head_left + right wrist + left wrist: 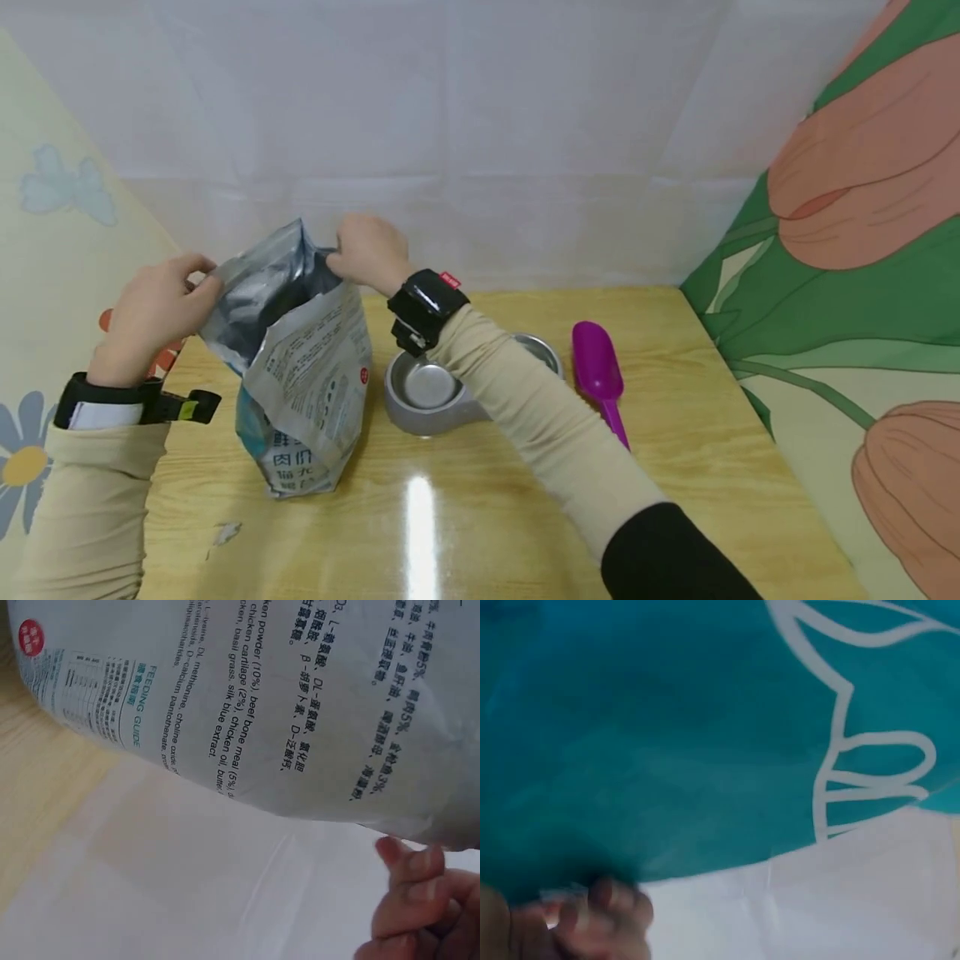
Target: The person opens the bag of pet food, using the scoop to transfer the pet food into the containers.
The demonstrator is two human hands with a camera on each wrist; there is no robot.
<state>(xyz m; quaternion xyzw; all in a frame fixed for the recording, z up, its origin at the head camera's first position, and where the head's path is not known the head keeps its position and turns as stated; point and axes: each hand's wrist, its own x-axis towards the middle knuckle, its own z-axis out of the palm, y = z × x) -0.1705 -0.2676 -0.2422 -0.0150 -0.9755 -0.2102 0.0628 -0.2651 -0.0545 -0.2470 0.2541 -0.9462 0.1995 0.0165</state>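
A tall cat food bag point(311, 375), white and teal with a silver lining, stands on the table with its mouth spread wide. My left hand point(153, 312) pinches the left edge of the mouth between thumb and fingers. On the opposite edge, my right hand point(371, 252) grips the rim. The bag's teal side point(667, 750) fills most of the left wrist view, with the left fingers point(611, 919) at its border. Printed ingredient text covers the bag's white side point(247, 712) in the right wrist view, where curled right fingers point(412, 900) meet its edge. The bag's contents are hidden.
A grey double pet bowl point(427, 421) with metal dishes sits right of the bag, partly behind my right forearm. Farther right lies a purple scoop point(597, 367). A small torn scrap point(227, 532) lies near the table's front left. A white sheet point(450, 125) hangs behind the table.
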